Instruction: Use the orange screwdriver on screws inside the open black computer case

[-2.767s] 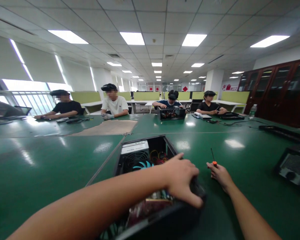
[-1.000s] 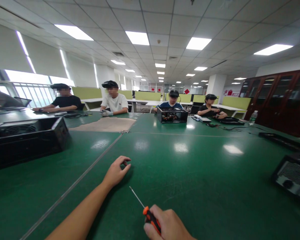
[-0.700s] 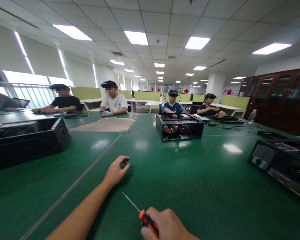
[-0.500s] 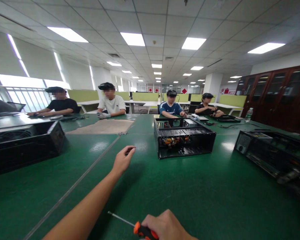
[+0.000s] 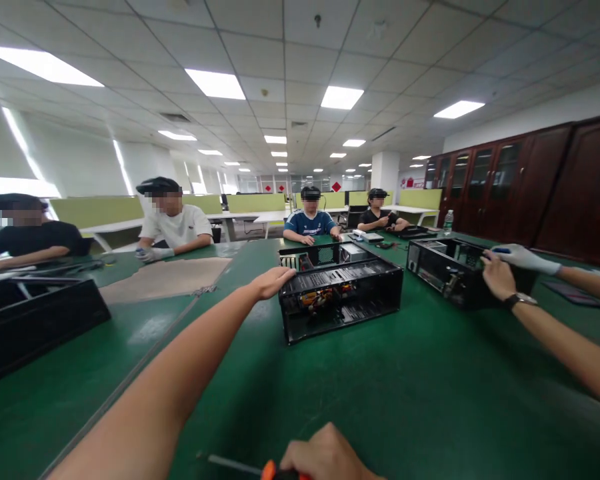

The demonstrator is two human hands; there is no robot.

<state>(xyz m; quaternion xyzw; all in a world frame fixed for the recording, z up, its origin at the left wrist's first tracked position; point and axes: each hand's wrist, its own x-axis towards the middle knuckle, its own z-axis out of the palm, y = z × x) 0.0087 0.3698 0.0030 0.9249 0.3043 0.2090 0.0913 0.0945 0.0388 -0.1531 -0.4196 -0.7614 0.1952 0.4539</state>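
Note:
My left hand [image 5: 271, 281] reaches far across the green table [image 5: 430, 387] and rests its fingers on the left top corner of an open black computer case [image 5: 341, 297], whose inside shows wires and drive bays. Whether those fingers grip the edge or only touch it is unclear. My right hand [image 5: 325, 459] sits at the bottom edge, closed round a screwdriver [image 5: 253, 467] with an orange-and-black handle, its thin shaft pointing left just above the table.
At the right, a co-worker's two hands, one with a watch [image 5: 500, 279] and one gloved [image 5: 527, 257], hold a second open case [image 5: 453, 270]. A third black case [image 5: 35, 320] lies at the left. Several people sit along the far side. A brown worn patch [image 5: 165, 279] marks the table.
My left arm has stretched forward and reached the open case, which has slid nearer across the table. My right hand with the screwdriver has sunk to the bottom edge. The co-worker's hands appeared at right.

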